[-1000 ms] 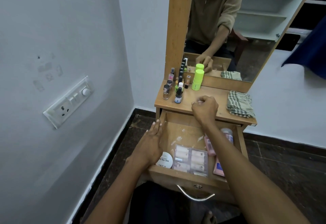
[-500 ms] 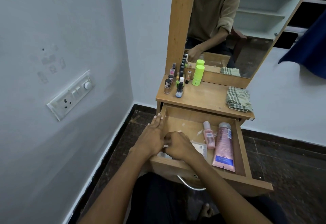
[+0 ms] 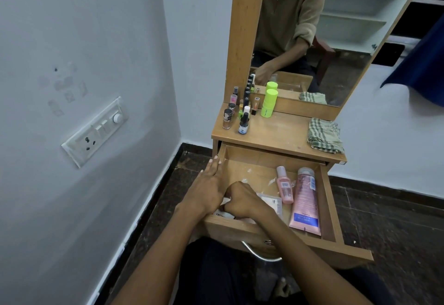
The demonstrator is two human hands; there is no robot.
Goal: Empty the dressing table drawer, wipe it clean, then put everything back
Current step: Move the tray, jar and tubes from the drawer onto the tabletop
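Observation:
The wooden drawer [image 3: 332, 211] of the dressing table stands pulled out. My left hand [image 3: 208, 184] lies flat along its left wall, fingers straight. My right hand [image 3: 242, 200] is curled at the drawer's front left corner, closed over a white round jar [image 3: 221, 213] that is mostly hidden beneath it. A clear packet [image 3: 273, 202] lies just right of that hand. Further right lie a small pink bottle [image 3: 284, 188] and a large pink tube [image 3: 305, 205]. A checked cloth [image 3: 324, 136] sits folded on the tabletop [image 3: 278, 136].
Several nail polish bottles [image 3: 227, 118] and a green bottle [image 3: 269, 104] stand at the tabletop's back left, before the mirror [image 3: 336, 40]. A white wall with a switch panel [image 3: 93, 131] is close on the left. The drawer's metal handle [image 3: 262, 255] is above my lap.
My right hand came down from the tabletop's front edge into the drawer's front left corner and closed over the white jar. My left hand stayed on the drawer's left wall.

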